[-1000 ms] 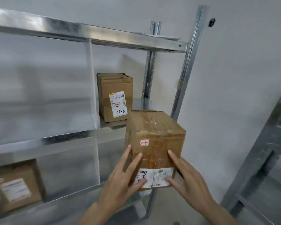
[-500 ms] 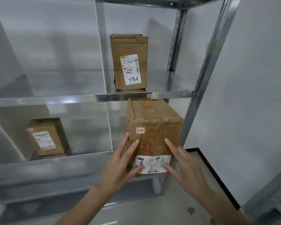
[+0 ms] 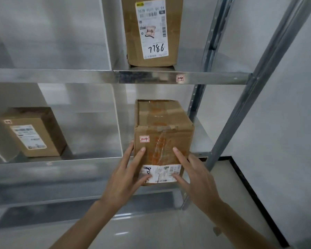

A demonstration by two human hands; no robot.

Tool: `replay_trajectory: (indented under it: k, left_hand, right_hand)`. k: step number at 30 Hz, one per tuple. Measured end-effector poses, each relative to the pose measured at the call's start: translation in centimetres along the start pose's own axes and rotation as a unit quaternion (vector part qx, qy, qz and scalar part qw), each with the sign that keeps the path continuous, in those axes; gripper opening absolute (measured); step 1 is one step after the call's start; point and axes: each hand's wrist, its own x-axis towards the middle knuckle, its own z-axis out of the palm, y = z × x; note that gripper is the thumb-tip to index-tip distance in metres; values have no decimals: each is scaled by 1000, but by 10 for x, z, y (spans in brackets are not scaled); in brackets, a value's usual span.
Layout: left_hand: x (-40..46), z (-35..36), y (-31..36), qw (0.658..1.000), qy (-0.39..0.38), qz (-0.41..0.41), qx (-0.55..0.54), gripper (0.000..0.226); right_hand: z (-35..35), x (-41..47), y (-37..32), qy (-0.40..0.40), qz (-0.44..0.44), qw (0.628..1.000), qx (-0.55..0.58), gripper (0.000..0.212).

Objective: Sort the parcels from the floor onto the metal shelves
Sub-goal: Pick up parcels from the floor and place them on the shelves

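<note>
A brown cardboard parcel (image 3: 162, 133) with a small red "2-4" tag and a white label on its near face sits partly inside the right bay of the lower metal shelf (image 3: 201, 146), its near end jutting over the front edge. My left hand (image 3: 127, 175) and my right hand (image 3: 194, 175) press flat on its near face, fingers spread, holding it between them. A taller parcel (image 3: 151, 31) marked 7786 stands on the upper shelf (image 3: 115, 76), directly above.
Another labelled parcel (image 3: 34, 133) stands in the left bay of the lower shelf, behind a metal divider (image 3: 115, 119). An angled metal upright (image 3: 241, 108) rises at the right, next to the white wall. Grey floor with a black skirting strip (image 3: 250, 186) lies below.
The parcel has come down from in front of the upper shelf and gone into the lower right bay. The view has tilted downward and closer to the shelves.
</note>
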Motion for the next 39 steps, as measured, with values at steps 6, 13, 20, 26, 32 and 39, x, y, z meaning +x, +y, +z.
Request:
replay_trajectory:
  k: [6, 13, 20, 26, 32, 39]
  left_hand:
    - [13, 43, -54, 1000, 25, -4, 6, 101]
    - [19, 84, -96, 999, 32, -14, -8, 100]
    - [24, 101, -119, 999, 30, -9, 19, 101]
    - [30, 102, -127, 999, 28, 0, 18, 104]
    - [35, 109, -125, 998, 48, 9, 26, 95]
    - [55, 123, -135, 998, 52, -20, 19, 102]
  right_hand:
    - [60, 32, 22, 16, -7, 999, -42, 99]
    - [116, 49, 55, 46, -50, 996, -51, 78]
    - [140, 63, 68, 35, -79, 995, -53, 58]
    - [154, 67, 82, 42, -99, 993, -52, 61]
    - [165, 68, 94, 18, -104, 994, -32, 107]
    - [171, 96, 102, 5, -99, 995, -35, 103]
